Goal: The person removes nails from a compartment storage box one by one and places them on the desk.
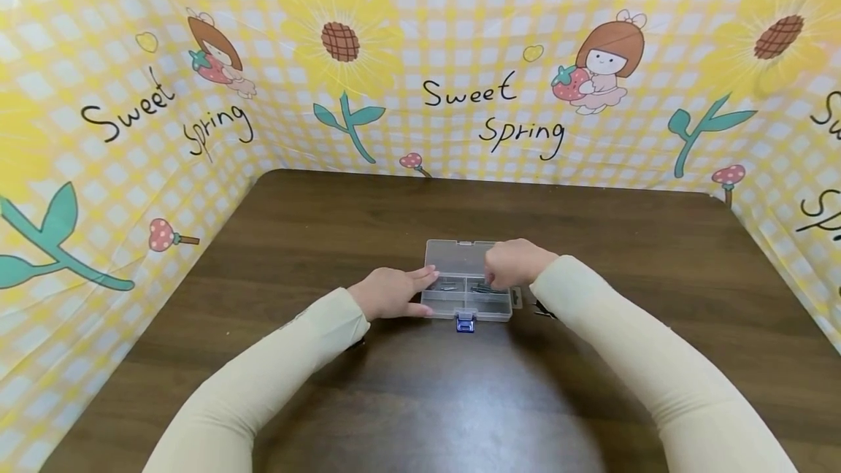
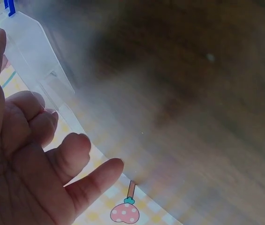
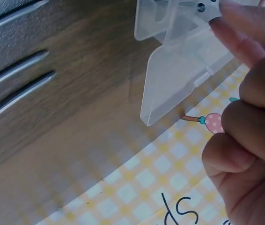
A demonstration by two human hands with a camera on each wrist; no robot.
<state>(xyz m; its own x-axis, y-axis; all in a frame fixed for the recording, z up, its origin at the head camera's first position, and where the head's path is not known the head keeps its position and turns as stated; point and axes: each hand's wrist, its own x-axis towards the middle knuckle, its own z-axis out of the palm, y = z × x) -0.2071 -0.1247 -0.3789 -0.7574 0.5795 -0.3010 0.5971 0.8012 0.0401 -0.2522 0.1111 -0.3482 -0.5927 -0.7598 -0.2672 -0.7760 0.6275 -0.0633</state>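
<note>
Wood-look table (image 1: pixel 328 225), yellow checked cloth (image 1: pixel 460 28) behind. Looks partway along: slim pieces (image 1: pixel 448 287) already inside both rear compartments of clear box (image 1: pixel 491 318), lid (image 1: pixel 453 258) folded back, not yet closed, blue latch (image 1: pixel 465 324) at front. Can't make out contents up front. Box between both hands on tabletop. Left hand (image 1: pixel 390 293): spread wide, touching left side. Right hand (image 1: pixel 519 263): curled narrow over rear-right compartment; cannot tell if pinching a piece. Thin metal-looking bits (image 1: pixel 544 310) outside, near right sleeve (image 1: pixel 611 320); can't tell if left to handle.
</note>
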